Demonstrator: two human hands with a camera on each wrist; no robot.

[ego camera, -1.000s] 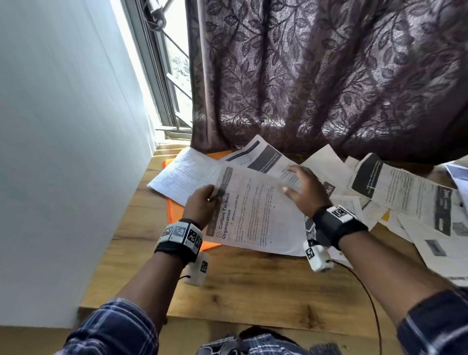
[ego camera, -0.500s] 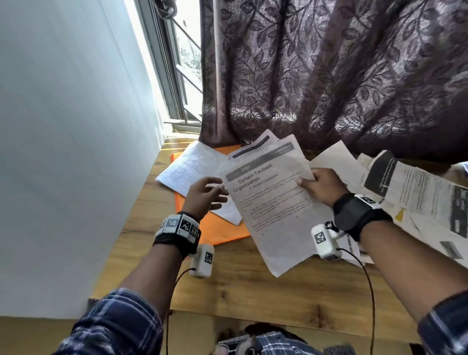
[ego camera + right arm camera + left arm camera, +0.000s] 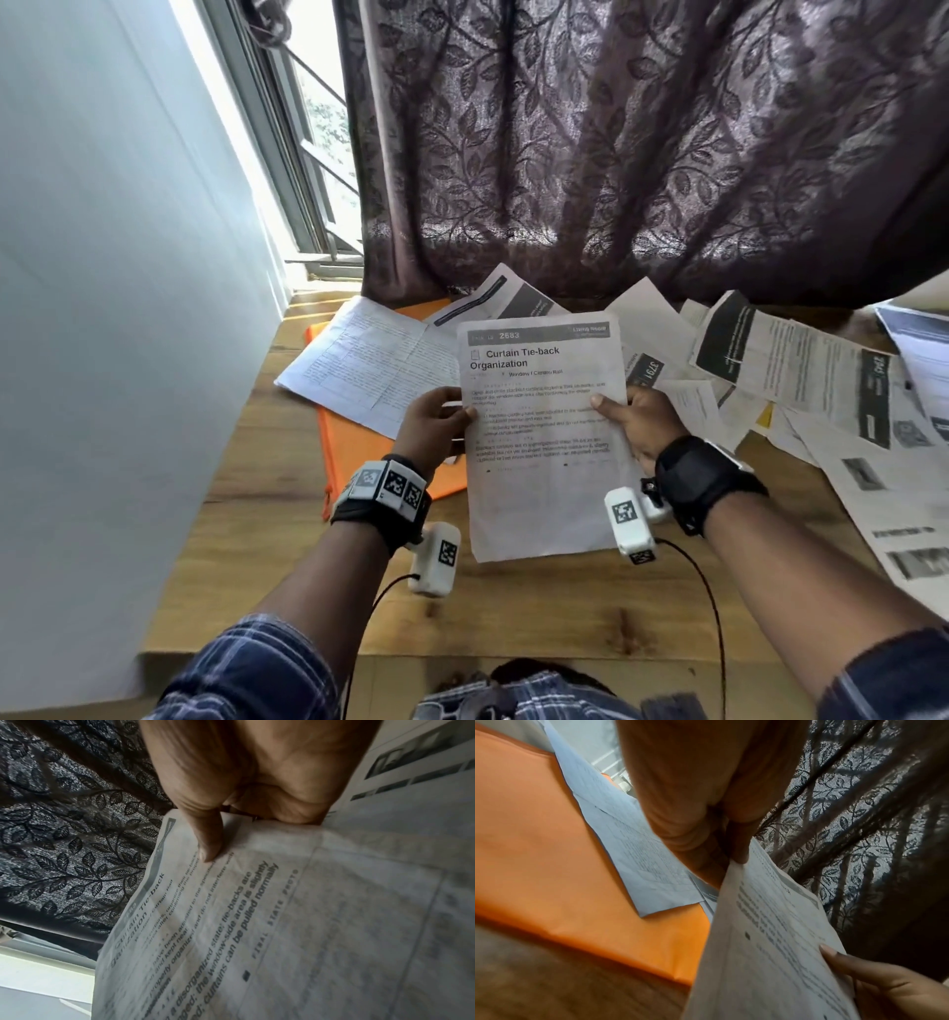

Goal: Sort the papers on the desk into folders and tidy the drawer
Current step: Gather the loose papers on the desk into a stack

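A printed sheet headed "Curtain Tie-back Organization" is held up over the desk, facing me. My left hand pinches its left edge and my right hand pinches its right edge, thumb on the print. The left wrist view shows the sheet gripped at its edge by my left hand; the right wrist view shows my right hand with its thumb on the sheet. An orange folder lies flat at the left, partly under a handwritten sheet.
Several loose printed papers are scattered over the right half of the wooden desk. A dark leaf-patterned curtain hangs along the desk's far edge. A white wall borders the left, with a window in the corner.
The sheet was lifted off the desk pile and turned upright. My left hand let go briefly, then took hold of its left edge; the right hand kept its hold.
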